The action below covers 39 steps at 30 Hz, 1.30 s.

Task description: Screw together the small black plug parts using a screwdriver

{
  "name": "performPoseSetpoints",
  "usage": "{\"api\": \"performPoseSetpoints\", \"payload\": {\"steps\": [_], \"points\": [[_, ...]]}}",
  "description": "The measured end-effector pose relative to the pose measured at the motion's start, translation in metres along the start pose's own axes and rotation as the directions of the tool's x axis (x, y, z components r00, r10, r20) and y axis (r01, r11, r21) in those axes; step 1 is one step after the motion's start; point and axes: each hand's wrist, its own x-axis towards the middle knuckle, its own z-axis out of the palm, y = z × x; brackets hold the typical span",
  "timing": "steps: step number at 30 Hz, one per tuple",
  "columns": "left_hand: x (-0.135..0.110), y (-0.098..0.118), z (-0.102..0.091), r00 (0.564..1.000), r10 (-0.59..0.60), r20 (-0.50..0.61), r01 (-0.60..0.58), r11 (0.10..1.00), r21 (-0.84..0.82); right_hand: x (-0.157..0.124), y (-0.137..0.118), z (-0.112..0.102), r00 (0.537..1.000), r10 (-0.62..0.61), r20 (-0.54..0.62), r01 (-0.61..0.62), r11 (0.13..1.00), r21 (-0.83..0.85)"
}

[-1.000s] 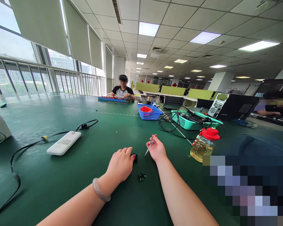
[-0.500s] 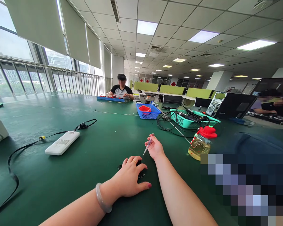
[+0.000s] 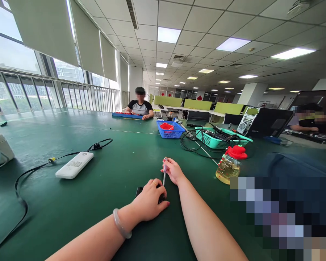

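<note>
On the green table, my left hand lies curled over a small black part, fingers closed around it; most of the part is hidden under the hand. My right hand pinches a thin screwdriver held nearly upright, tip down just above the black part by my left fingers. A pale bangle sits on my left wrist.
A white remote-like device and a black cable lie to the left. A bottle with a red cap stands right. Blue and teal baskets with cables sit farther back. A person sits at the far end.
My left hand moved from the black piece farther back to cover the small part nearer me. My right hand shifted left and turned the screwdriver upright, tip toward the part.
</note>
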Motion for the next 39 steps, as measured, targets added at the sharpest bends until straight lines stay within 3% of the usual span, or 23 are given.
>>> {"api": "performPoseSetpoints", "payload": {"steps": [5, 12, 15, 19, 24, 27, 32, 36, 39], "points": [[0.001, -0.004, 0.001, 0.994, -0.064, -0.087, 0.063, 0.998, -0.009, 0.001, -0.002, -0.004, 1.0, -0.006, 0.013, 0.006, 1.0, 0.027], [-0.022, -0.014, -0.014, 0.998, -0.021, -0.053, 0.021, 1.0, -0.013, 0.002, -0.002, -0.005, 0.999, -0.006, 0.038, 0.004, 0.999, 0.054], [-0.048, -0.033, -0.032, 0.998, -0.04, -0.047, 0.041, 0.999, 0.024, 0.001, -0.002, -0.005, 0.999, -0.003, 0.038, 0.0, 0.998, 0.058], [-0.085, -0.081, -0.066, 0.979, -0.149, -0.138, 0.166, 0.979, 0.12, 0.001, -0.003, -0.004, 0.999, 0.002, 0.039, -0.005, 0.998, 0.057], [-0.112, -0.15, -0.111, 0.896, -0.361, -0.257, 0.418, 0.882, 0.219, 0.001, -0.004, -0.003, 0.999, 0.004, 0.033, -0.006, 0.998, 0.058], [-0.119, -0.171, -0.131, 0.829, -0.469, -0.304, 0.545, 0.799, 0.254, 0.0, -0.005, -0.003, 0.999, 0.001, 0.037, -0.003, 0.998, 0.056], [-0.124, -0.159, -0.152, 0.741, -0.536, -0.405, 0.657, 0.702, 0.275, -0.002, -0.006, -0.002, 0.999, 0.002, 0.037, -0.004, 0.999, 0.049], [-0.128, -0.141, -0.158, 0.616, -0.621, -0.485, 0.763, 0.624, 0.169, -0.002, -0.006, -0.002, 1.0, 0.001, 0.031, -0.002, 0.999, 0.045], [-0.135, -0.138, -0.158, 0.572, -0.664, -0.481, 0.783, 0.617, 0.08, -0.002, -0.005, -0.002, 1.0, -0.002, 0.024, 0.001, 0.999, 0.04]]}}
